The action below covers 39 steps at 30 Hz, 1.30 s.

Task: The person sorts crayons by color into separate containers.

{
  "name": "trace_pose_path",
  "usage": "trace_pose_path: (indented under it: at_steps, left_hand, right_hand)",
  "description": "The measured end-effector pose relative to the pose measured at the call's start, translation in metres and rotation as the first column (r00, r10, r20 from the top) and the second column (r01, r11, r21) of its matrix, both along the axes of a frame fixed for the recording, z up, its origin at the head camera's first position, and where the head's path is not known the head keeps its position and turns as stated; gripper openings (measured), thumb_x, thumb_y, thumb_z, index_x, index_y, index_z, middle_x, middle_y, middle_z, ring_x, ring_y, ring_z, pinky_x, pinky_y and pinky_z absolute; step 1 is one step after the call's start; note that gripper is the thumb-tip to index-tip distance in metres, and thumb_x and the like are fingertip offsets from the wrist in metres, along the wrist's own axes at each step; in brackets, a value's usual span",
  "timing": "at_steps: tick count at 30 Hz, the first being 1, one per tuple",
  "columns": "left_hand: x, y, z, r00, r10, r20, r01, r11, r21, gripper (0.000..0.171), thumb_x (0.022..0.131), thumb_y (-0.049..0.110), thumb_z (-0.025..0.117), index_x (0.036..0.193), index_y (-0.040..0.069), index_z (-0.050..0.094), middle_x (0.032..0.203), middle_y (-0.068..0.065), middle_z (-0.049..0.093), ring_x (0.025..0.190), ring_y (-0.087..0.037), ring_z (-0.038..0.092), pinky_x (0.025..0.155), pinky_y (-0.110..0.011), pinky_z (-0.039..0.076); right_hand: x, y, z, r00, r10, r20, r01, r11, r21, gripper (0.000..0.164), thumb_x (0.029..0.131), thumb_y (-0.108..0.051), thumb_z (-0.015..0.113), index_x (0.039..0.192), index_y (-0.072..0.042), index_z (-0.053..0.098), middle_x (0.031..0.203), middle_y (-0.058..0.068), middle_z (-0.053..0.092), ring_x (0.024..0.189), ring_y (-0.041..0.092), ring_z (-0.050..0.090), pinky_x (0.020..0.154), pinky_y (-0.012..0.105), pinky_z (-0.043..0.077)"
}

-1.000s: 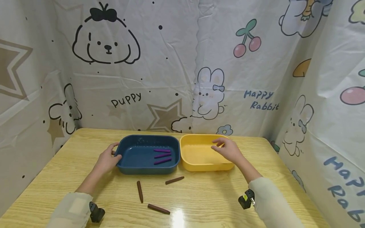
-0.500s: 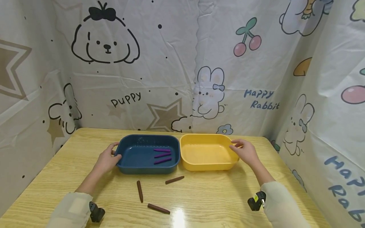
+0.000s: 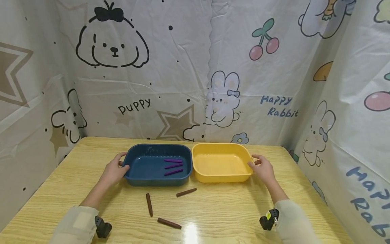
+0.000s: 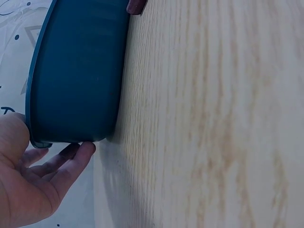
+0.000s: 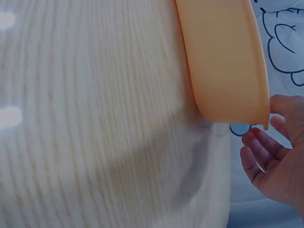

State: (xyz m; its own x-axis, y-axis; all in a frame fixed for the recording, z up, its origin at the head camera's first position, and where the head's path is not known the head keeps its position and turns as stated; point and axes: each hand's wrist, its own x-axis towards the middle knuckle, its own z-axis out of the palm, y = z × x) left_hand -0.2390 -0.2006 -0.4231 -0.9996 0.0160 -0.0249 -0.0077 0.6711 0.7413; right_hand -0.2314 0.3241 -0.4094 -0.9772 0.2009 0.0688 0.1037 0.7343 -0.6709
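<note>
My left hand grips the left end of a dark blue bin, the thumb over its rim and the fingers against the outer wall. Inside the bin lie three purple crayons, side by side near the right wall. Directly beside it stands a yellow bin with nothing in it. At that bin's right end, my right hand holds the rim between thumb and index finger. Its other fingers curl loosely below the rim in the right wrist view.
On the light wood table, in front of the bins, lie three brown crayons: one upright in view, one slanted and one nearest me. A printed cloth hangs behind the table and along both sides.
My right hand has moved from above the yellow bin out to its right end, then down and inward onto the rim. The left hand, bins and crayons keep their places.
</note>
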Motion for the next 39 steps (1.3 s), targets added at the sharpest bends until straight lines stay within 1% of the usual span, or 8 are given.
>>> trace_pose_path:
  at_steps: [6, 11, 13, 18, 21, 28, 32, 39]
  left_hand:
    - [0.002, -0.003, 0.001, 1.000, -0.010, -0.020, 0.010, 1.000, -0.014, 0.057, 0.094, 0.016, 0.047, 0.144, -0.002, 0.026, 0.114, -0.033, 0.054, 0.088, -0.032, 0.062, 0.066, -0.035, 0.049]
    - [0.006, -0.005, 0.001, 1.000, -0.016, -0.023, 0.016, 1.000, -0.005, 0.061, 0.097, 0.030, 0.045, 0.145, -0.002, 0.024, 0.121, -0.035, 0.050, 0.096, -0.038, 0.061, 0.072, -0.038, 0.052]
    - [0.008, -0.005, 0.002, 0.999, -0.022, -0.027, 0.022, 1.000, 0.004, 0.064, 0.097, 0.037, 0.044, 0.145, -0.002, 0.024, 0.124, -0.035, 0.049, 0.096, -0.037, 0.062, 0.072, -0.038, 0.053]
    - [0.018, -0.005, 0.010, 0.997, -0.049, -0.067, 0.048, 0.999, -0.019, 0.066, 0.096, 0.044, 0.043, 0.143, 0.000, 0.030, 0.126, -0.031, 0.051, 0.100, -0.037, 0.060, 0.075, -0.039, 0.052]
    - [0.024, -0.006, 0.014, 0.993, -0.062, -0.099, 0.056, 0.997, -0.058, 0.062, 0.097, 0.042, 0.045, 0.140, -0.001, 0.036, 0.124, -0.030, 0.053, 0.106, -0.041, 0.057, 0.080, -0.044, 0.051]
    - [0.037, -0.007, 0.023, 0.983, -0.079, -0.163, 0.052, 0.985, -0.164, 0.054, 0.095, 0.034, 0.051, 0.134, -0.003, 0.044, 0.124, -0.031, 0.053, 0.107, -0.044, 0.055, 0.085, -0.052, 0.047]
    - [0.044, -0.007, 0.028, 0.970, -0.108, -0.217, 0.060, 0.974, -0.216, 0.051, 0.094, 0.032, 0.054, 0.132, -0.002, 0.047, 0.123, -0.029, 0.054, 0.108, -0.045, 0.054, 0.085, -0.054, 0.046]
    - [0.058, -0.002, 0.037, 0.948, -0.171, -0.267, 0.095, 0.956, -0.276, 0.047, 0.091, 0.028, 0.060, 0.129, 0.000, 0.052, 0.119, -0.023, 0.057, 0.105, -0.041, 0.056, 0.084, -0.052, 0.047]
  right_hand:
    - [0.001, -0.006, -0.008, 0.999, -0.038, 0.014, 0.038, 0.999, -0.022, 0.047, 0.091, -0.019, 0.057, 0.133, 0.000, 0.047, 0.114, 0.027, 0.053, 0.101, 0.036, 0.051, 0.078, 0.038, 0.045]
    - [0.001, -0.008, -0.009, 0.999, -0.053, 0.004, 0.053, 0.998, -0.042, 0.048, 0.090, -0.017, 0.057, 0.134, -0.001, 0.046, 0.113, 0.026, 0.053, 0.098, 0.034, 0.051, 0.071, 0.029, 0.044]
    - [0.002, -0.008, -0.009, 0.998, -0.057, 0.003, 0.057, 0.997, -0.046, 0.048, 0.090, -0.017, 0.057, 0.134, -0.002, 0.046, 0.113, 0.027, 0.054, 0.098, 0.033, 0.052, 0.069, 0.027, 0.043]
    - [0.003, -0.007, -0.010, 0.998, -0.064, 0.003, 0.064, 0.997, -0.047, 0.048, 0.091, -0.018, 0.057, 0.135, -0.002, 0.046, 0.113, 0.026, 0.053, 0.098, 0.034, 0.052, 0.069, 0.026, 0.043]
    - [0.003, -0.005, -0.012, 0.998, -0.066, 0.006, 0.066, 0.997, -0.047, 0.048, 0.091, -0.019, 0.057, 0.135, -0.003, 0.046, 0.113, 0.026, 0.054, 0.098, 0.033, 0.052, 0.068, 0.027, 0.043]
    - [0.001, -0.005, -0.013, 0.997, -0.072, 0.011, 0.073, 0.996, -0.050, 0.048, 0.091, -0.020, 0.057, 0.135, -0.004, 0.046, 0.113, 0.026, 0.055, 0.097, 0.033, 0.054, 0.069, 0.028, 0.045]
    - [0.001, -0.006, -0.012, 0.998, -0.069, 0.011, 0.070, 0.996, -0.050, 0.049, 0.091, -0.020, 0.057, 0.135, -0.004, 0.046, 0.114, 0.027, 0.054, 0.099, 0.035, 0.054, 0.071, 0.030, 0.046]
    - [0.003, -0.007, -0.012, 0.998, -0.062, 0.024, 0.063, 0.997, -0.053, 0.049, 0.091, -0.021, 0.056, 0.136, -0.004, 0.045, 0.116, 0.027, 0.053, 0.100, 0.035, 0.053, 0.072, 0.031, 0.047]
